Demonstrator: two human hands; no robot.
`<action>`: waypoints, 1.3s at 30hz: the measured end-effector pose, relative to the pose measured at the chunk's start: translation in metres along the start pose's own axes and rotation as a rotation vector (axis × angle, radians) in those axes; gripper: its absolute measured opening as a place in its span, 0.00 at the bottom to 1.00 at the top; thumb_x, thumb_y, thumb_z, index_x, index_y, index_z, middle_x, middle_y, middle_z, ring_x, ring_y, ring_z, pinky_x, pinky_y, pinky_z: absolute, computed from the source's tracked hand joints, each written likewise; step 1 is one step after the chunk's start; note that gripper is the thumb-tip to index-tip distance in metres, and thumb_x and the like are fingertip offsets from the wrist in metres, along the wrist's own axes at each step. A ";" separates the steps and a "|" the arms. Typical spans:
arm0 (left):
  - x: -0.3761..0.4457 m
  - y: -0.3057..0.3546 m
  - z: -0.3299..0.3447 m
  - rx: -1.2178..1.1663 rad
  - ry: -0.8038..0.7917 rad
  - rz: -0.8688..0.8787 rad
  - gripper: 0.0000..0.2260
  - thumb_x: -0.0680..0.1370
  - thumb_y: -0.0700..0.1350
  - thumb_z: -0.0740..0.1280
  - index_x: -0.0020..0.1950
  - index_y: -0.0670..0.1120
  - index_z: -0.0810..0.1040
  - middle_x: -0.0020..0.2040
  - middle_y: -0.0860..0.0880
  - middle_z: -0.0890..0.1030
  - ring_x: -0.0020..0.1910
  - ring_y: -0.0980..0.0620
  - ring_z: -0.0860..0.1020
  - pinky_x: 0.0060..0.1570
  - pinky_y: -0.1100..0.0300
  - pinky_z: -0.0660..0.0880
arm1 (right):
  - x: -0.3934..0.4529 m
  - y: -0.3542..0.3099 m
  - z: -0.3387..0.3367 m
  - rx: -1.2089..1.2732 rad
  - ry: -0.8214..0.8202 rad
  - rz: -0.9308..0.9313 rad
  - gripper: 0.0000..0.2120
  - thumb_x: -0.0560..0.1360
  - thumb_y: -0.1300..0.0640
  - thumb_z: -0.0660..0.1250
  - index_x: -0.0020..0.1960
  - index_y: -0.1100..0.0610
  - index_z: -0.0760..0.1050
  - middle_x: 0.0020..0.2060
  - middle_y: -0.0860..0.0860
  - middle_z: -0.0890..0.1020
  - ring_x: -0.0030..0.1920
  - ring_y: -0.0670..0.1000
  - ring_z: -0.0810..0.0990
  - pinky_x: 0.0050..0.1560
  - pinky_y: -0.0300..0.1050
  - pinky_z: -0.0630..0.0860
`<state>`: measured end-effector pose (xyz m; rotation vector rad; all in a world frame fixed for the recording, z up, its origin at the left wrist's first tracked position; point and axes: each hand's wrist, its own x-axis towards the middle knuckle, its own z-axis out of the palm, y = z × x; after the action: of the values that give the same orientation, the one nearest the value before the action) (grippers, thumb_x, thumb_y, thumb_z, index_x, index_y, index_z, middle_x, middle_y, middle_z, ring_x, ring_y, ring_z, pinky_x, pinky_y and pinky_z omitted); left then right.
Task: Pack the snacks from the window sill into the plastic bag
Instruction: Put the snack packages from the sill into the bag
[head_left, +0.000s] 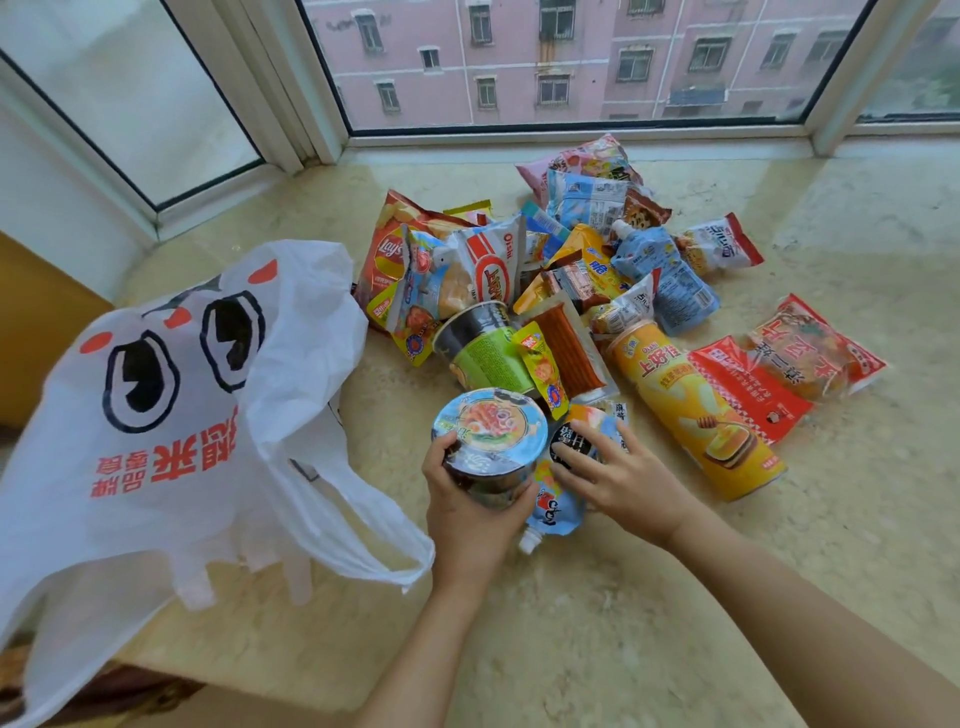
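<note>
A white plastic bag (171, 395) printed with cartoon eyes and red characters lies at the left of the marble window sill (779, 545), its handles trailing toward me. My left hand (467, 514) grips a blue-lidded noodle cup (488, 441) from below and the side. My right hand (618, 478) rests with spread fingers on a small dark snack packet (574, 441), beside a blue spouted pouch (550, 512). Behind them a pile of snacks spreads out: a green noodle cup (483, 348), a yellow crisp tube (691, 405), a Lay's bag (387, 260).
Red snack packets (779, 374) lie at the right of the pile, pink and blue packs (587, 176) at the back by the window frame (571, 132). The sill's front edge drops off at the lower left, under the bag.
</note>
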<state>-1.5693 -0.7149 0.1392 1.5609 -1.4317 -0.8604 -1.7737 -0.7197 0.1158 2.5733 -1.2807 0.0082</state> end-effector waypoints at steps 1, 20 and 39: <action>-0.001 0.001 -0.003 -0.010 0.004 -0.005 0.46 0.59 0.44 0.82 0.59 0.72 0.55 0.66 0.52 0.72 0.62 0.57 0.76 0.57 0.57 0.76 | 0.001 -0.001 -0.001 0.008 0.050 -0.002 0.13 0.67 0.59 0.69 0.52 0.54 0.82 0.53 0.52 0.83 0.56 0.62 0.80 0.47 0.63 0.79; -0.077 0.029 -0.072 -0.028 -0.122 0.180 0.42 0.61 0.55 0.79 0.66 0.67 0.55 0.69 0.52 0.68 0.64 0.56 0.74 0.54 0.54 0.79 | -0.076 -0.088 -0.088 0.104 0.351 0.233 0.30 0.83 0.63 0.43 0.44 0.53 0.84 0.46 0.48 0.85 0.48 0.55 0.84 0.40 0.46 0.80; -0.138 0.001 -0.208 0.180 -0.011 0.435 0.39 0.62 0.55 0.77 0.67 0.53 0.60 0.74 0.56 0.57 0.67 0.52 0.72 0.38 0.52 0.82 | -0.077 -0.216 -0.147 0.161 0.433 0.150 0.15 0.77 0.65 0.58 0.44 0.54 0.82 0.45 0.47 0.84 0.49 0.53 0.81 0.38 0.45 0.79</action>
<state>-1.3986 -0.5520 0.2215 1.2948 -1.8081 -0.4918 -1.6347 -0.5001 0.1972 2.4044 -1.3363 0.6824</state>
